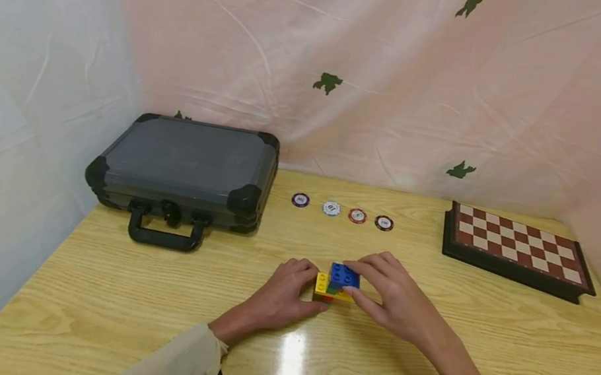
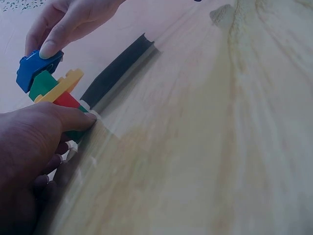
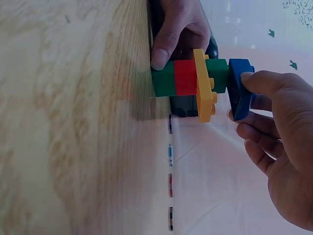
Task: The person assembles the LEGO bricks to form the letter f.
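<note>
A small stack of toy building bricks stands on the table in front of me. In the right wrist view it runs up from a green brick through a red brick and a flat yellow plate to a second green brick. My left hand holds the stack's lower part between thumb and fingers. At the top, a blue brick with a sloped side is pinched by my right hand. It sits against the upper green brick, slightly tilted; whether it is fully seated I cannot tell.
A dark grey case with a black handle lies at the back left. Several poker chips, among them a red one, form a row behind the hands. A checkered board box lies at the back right, before a cloth backdrop.
</note>
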